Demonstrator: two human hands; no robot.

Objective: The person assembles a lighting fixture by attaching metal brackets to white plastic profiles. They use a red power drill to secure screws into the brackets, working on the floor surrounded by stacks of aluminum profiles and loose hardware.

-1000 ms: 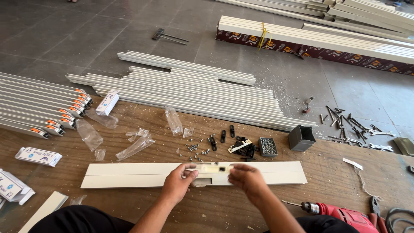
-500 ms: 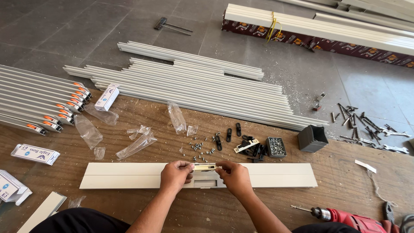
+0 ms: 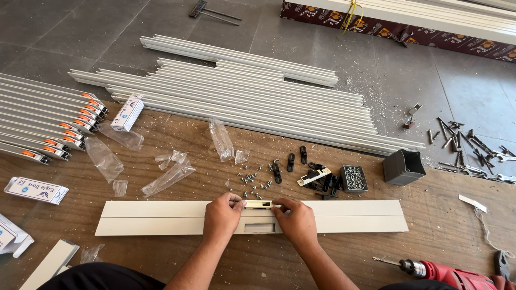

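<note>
Since half a second ago: both hands closer together on the small lock plate (image 3: 259,204). Long white profile (image 3: 161,217) flat across wooden table (image 3: 430,252), cut-out up, plate likely being seated there. Left hand (image 3: 222,215) and right hand (image 3: 294,219) palms down, fingers (image 3: 236,202) pinched on plate ends. Loose screws (image 3: 252,180) just beyond.

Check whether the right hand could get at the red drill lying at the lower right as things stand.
Probably yes. The right hand rests on the white profile, pinching the small metal fitting, so it would have to let go first. The wooden board between it and the red drill shows nothing in the way.
</note>
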